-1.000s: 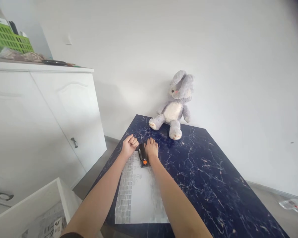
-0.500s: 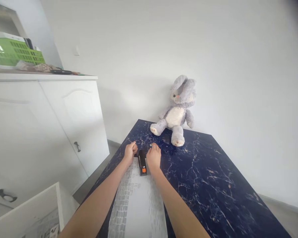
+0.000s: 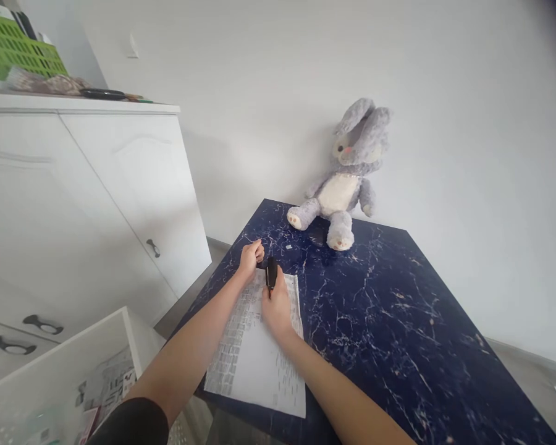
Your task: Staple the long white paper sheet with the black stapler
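A black stapler (image 3: 271, 273) is in my right hand (image 3: 277, 309), its fingers wrapped round the body over the upper part of the printed papers (image 3: 254, 358). The stapler points away from me. My left hand (image 3: 252, 257) is closed at the papers' top left corner, fingers curled; whatever is inside them is hidden. The papers lie flat on the dark blue marbled table (image 3: 375, 321), partly covered by my right hand and forearm. A small white piece (image 3: 288, 247) lies on the table just beyond the papers.
A grey plush rabbit (image 3: 340, 191) sits at the table's far edge against the wall. White cabinets (image 3: 120, 185) stand on the left, with a green basket (image 3: 23, 52) on top. An open white drawer (image 3: 130, 337) holding packets is at lower left.
My right hand has taken hold of the stapler, which was lying on the papers. The small white piece near my right fingertips now lies on the table. The view has tilted down.
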`<state>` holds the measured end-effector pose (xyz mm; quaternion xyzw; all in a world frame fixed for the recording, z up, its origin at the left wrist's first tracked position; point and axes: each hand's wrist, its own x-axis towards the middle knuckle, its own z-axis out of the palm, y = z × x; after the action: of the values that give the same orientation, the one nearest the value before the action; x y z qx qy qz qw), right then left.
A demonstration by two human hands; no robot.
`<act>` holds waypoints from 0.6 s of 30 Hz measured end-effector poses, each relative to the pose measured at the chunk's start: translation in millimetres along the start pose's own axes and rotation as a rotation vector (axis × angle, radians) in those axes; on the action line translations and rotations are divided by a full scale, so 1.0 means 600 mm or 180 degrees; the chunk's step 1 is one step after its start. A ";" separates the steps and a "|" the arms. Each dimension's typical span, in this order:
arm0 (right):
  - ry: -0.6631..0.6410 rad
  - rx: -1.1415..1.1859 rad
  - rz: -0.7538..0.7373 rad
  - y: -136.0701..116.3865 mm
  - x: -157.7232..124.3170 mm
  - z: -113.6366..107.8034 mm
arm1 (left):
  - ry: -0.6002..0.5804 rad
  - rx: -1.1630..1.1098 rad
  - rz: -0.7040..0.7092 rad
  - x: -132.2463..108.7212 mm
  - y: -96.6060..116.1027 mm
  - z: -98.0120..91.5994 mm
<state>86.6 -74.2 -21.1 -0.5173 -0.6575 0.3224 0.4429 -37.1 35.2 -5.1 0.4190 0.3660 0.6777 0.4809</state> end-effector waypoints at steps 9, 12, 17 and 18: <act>-0.0025 -0.0204 -0.0104 -0.005 -0.002 -0.007 | -0.0472 0.0394 -0.0391 -0.012 0.011 -0.001; -0.0071 -0.0233 -0.0110 -0.004 -0.002 -0.011 | -0.0402 0.0485 -0.0344 -0.014 0.011 0.002; -0.0115 -0.0280 -0.0080 -0.001 0.000 -0.033 | -0.0409 0.0657 -0.0253 -0.016 0.011 0.010; -0.0121 -0.0304 -0.0082 0.001 0.000 -0.040 | -0.0420 0.0643 -0.0264 -0.017 0.011 0.011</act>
<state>108.9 -75.2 -12.0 -0.5231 -0.6871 0.2946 0.4093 -31.2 24.2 1.0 0.4935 0.4169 0.5879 0.4869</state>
